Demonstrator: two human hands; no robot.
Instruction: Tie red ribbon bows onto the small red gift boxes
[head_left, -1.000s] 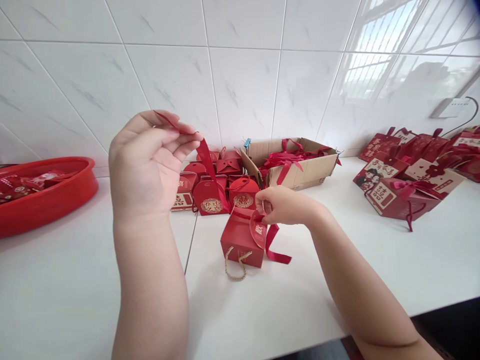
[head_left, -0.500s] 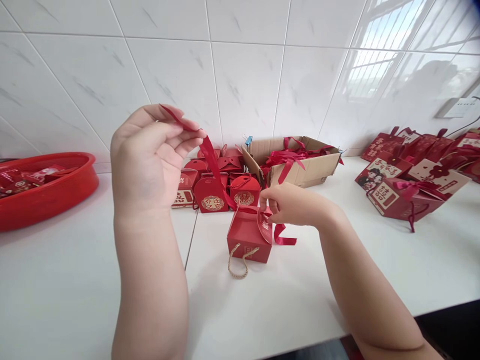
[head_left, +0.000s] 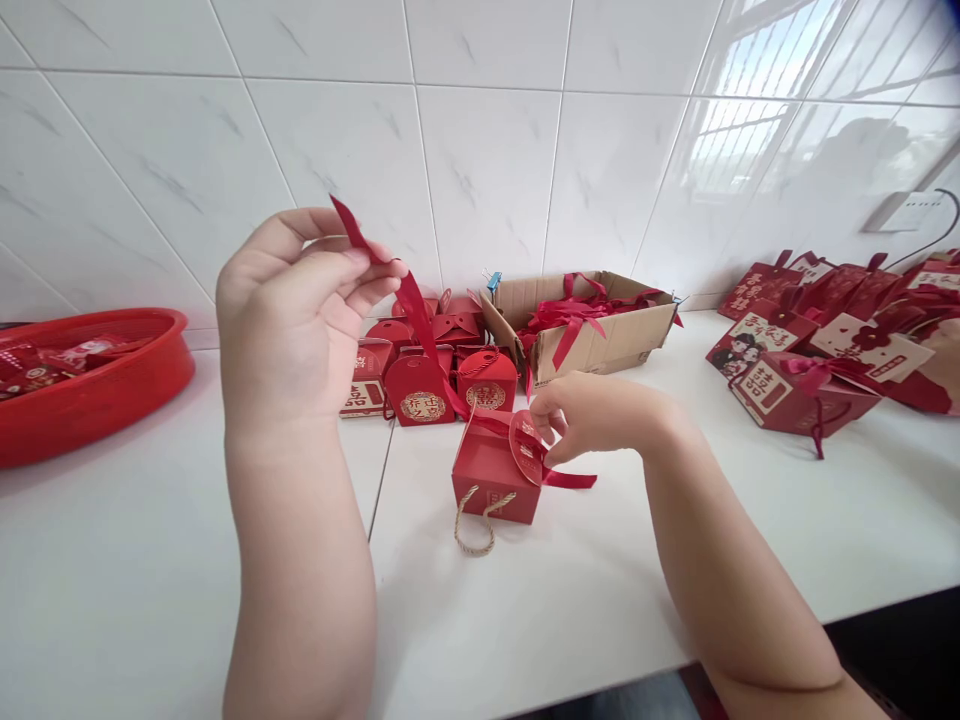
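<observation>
My left hand (head_left: pixel 311 285) is raised at left, thumb and fingers pinching a dark red satin ribbon (head_left: pixel 421 315), whose short end sticks up above the fingers. From there the ribbon slants down to a small red gift box (head_left: pixel 495 470) on the white counter. It crosses the box top, and its other tail lies to the right. A gold rope handle (head_left: pixel 475 540) hangs at the box's front. At the box's rounded right flap (head_left: pixel 527 447) is my right hand (head_left: pixel 581 415), fingers curled, thumb apart from them, its tips by the flap and ribbon.
Behind stand several red gift boxes (head_left: pixel 420 390) and a cardboard box (head_left: pixel 611 335) of loose ribbons. A red plastic basin (head_left: pixel 150 365) with red packets sits at left. More red boxes with ribbons (head_left: pixel 806 390) stand at right. A tiled wall (head_left: pixel 487 170) closes the back.
My right hand has shifted slightly right, and the right flap now faces outward more. The ribbon tail beside it lies straighter. More ribbon end shows above my left fingers.
</observation>
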